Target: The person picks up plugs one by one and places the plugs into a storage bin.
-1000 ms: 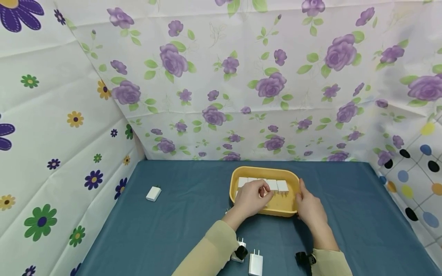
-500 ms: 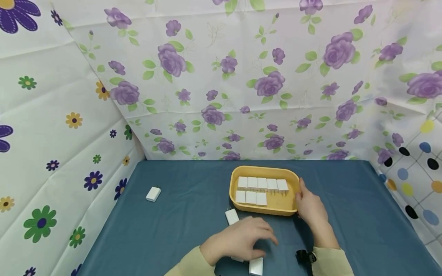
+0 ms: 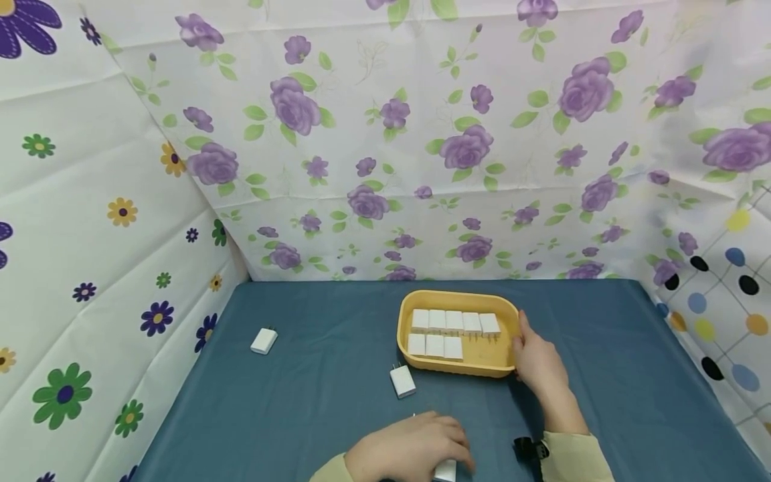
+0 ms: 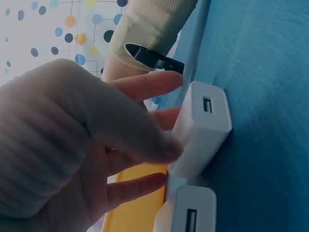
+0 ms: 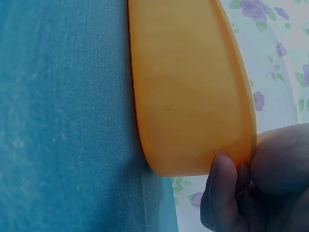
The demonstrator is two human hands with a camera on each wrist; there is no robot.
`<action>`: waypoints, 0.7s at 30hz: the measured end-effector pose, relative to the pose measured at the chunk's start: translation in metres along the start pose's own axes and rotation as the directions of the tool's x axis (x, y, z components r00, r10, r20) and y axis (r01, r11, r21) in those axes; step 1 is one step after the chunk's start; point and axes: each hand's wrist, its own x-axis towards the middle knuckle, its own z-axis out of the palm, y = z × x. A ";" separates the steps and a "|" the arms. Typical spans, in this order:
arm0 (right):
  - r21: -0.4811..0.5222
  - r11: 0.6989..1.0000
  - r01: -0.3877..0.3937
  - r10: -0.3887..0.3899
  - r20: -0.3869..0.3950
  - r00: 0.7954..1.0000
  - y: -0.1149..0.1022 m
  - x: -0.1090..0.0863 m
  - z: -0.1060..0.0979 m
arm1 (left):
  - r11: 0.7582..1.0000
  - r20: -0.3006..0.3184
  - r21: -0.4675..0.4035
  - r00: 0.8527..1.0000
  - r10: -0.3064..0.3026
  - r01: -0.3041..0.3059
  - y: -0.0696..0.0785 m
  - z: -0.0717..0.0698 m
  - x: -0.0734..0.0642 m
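Note:
A yellow tray (image 3: 482, 365) holds several white USB chargers (image 3: 453, 323) in two rows, the front row shorter. My right hand (image 3: 540, 365) grips the tray's right end, fingers outside and thumb at the rim. Low in the head view, my left hand (image 3: 412, 447) is at a white charger (image 3: 446, 470) on the cloth. In the left wrist view the thumb overlaps that charger's side (image 4: 195, 140), and the fingers are spread loosely around it; a firm hold is not seen. Another charger (image 4: 193, 212) stands beside it, largely hidden by the hand in the head view.
One loose charger (image 3: 402, 381) lies just in front of the tray, another (image 3: 264, 341) far to the left. Blue cloth (image 3: 325, 335) covers the table. Flowered sheets (image 3: 385, 167) rise behind and at the left, a dotted one (image 3: 731, 321) at the right.
My left hand has come out of the tray and down to the charger near the front, leaving the shorter row of chargers visible. My right hand stays on the tray.

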 end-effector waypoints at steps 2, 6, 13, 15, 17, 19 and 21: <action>0.002 1.000 0.002 -0.002 0.002 1.000 -0.001 0.000 0.000 | 1.000 0.002 -0.007 1.000 0.003 -0.003 0.001 0.001 -0.001; 0.003 1.000 0.005 -0.005 -0.002 1.000 -0.001 -0.001 0.001 | 1.000 0.008 -0.015 1.000 0.005 -0.005 0.001 0.003 -0.002; 0.005 1.000 0.011 -0.011 -0.013 1.000 0.002 -0.001 0.001 | 1.000 0.005 0.001 1.000 -0.003 0.003 0.001 0.004 -0.001; 0.005 1.000 0.014 -0.014 -0.014 1.000 0.002 -0.001 0.001 | 1.000 -0.003 0.009 1.000 -0.001 0.001 0.001 0.005 -0.001; 0.004 1.000 0.015 -0.015 -0.015 1.000 0.002 0.000 0.001 | 1.000 -0.012 0.020 1.000 0.000 0.001 0.001 0.006 0.000; 0.003 1.000 0.016 -0.016 -0.018 1.000 0.002 0.000 0.001 | 1.000 -0.020 0.026 1.000 0.000 0.000 0.001 0.006 0.000; 0.000 1.000 0.018 -0.018 -0.021 1.000 0.003 0.001 0.001 | 1.000 -0.027 0.026 1.000 -0.001 0.001 0.001 0.007 0.001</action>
